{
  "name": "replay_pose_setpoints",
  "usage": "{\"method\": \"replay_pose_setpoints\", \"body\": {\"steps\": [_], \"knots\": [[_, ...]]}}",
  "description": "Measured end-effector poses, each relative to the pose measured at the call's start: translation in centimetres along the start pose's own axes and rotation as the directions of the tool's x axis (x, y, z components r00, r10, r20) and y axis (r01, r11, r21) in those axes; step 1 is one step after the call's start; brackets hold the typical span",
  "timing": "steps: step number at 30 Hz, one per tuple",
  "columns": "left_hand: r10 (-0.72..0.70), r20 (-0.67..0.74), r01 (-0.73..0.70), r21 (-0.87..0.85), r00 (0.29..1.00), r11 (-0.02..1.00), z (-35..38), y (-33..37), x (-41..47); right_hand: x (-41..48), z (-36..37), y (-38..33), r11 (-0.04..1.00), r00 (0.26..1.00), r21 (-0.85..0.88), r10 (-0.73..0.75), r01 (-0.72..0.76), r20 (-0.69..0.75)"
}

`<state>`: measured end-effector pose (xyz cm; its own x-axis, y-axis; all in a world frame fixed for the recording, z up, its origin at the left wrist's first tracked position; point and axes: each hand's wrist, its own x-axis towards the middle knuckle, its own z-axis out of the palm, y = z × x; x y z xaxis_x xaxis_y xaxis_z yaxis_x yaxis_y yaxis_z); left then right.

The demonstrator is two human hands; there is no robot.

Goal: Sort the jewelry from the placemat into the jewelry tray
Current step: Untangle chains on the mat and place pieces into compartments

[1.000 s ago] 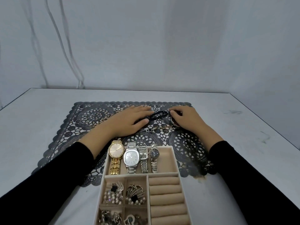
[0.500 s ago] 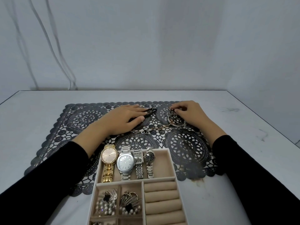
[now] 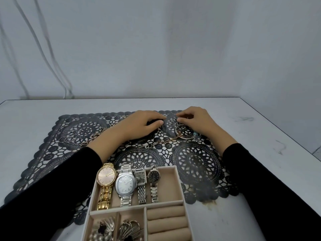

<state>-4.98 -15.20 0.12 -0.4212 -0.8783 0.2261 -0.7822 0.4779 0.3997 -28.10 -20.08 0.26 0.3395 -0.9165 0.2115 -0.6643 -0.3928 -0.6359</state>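
A black lace placemat point(image 3: 196, 164) lies on the white table. At its far edge my left hand point(image 3: 139, 126) curls over a black band point(image 3: 152, 121), which is mostly hidden under the fingers. Facing it, my right hand point(image 3: 198, 122) pinches at a cluster of small silver rings point(image 3: 172, 121) with curled fingertips. A silver bangle point(image 3: 182, 134) and a thin chain bracelet point(image 3: 161, 142) lie just in front of that hand. The beige jewelry tray point(image 3: 179, 185) stands at the near edge, holding several watches point(image 3: 125, 185), earrings and empty ring rolls.
Several thin silver hoops point(image 3: 71, 136) and a gold chain point(image 3: 93, 138) lie on the mat's left part, partly behind my left forearm. Bare white table point(image 3: 260, 136) stretches to the right, with its edge near. A wall stands close behind.
Both hands have drawn closer together at the mat's far edge. The black band has slipped further under my left hand, and my right fingertips have moved from the bangle onto the small rings.
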Motion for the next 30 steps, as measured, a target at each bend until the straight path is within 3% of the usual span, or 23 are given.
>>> {"method": "replay_pose_setpoints", "body": {"steps": [9,22,30], "knots": [[0.046,-0.001,-0.046,-0.03,0.999,0.999,0.5,0.5,2.8,1.0,0.3,-0.2,0.998,0.997,-0.04,-0.045,0.048,0.066],[-0.034,-0.012,0.033,-0.076,0.999,0.997,1.0,0.3,4.5,2.1,0.0,0.0,0.994,0.986,-0.095,-0.046,0.061,0.16],[-0.109,0.062,0.114,-0.074,0.992,0.991,0.7,0.7,5.0,2.0,-0.2,0.5,0.998,0.991,0.054,-0.039,0.033,0.124]]}}
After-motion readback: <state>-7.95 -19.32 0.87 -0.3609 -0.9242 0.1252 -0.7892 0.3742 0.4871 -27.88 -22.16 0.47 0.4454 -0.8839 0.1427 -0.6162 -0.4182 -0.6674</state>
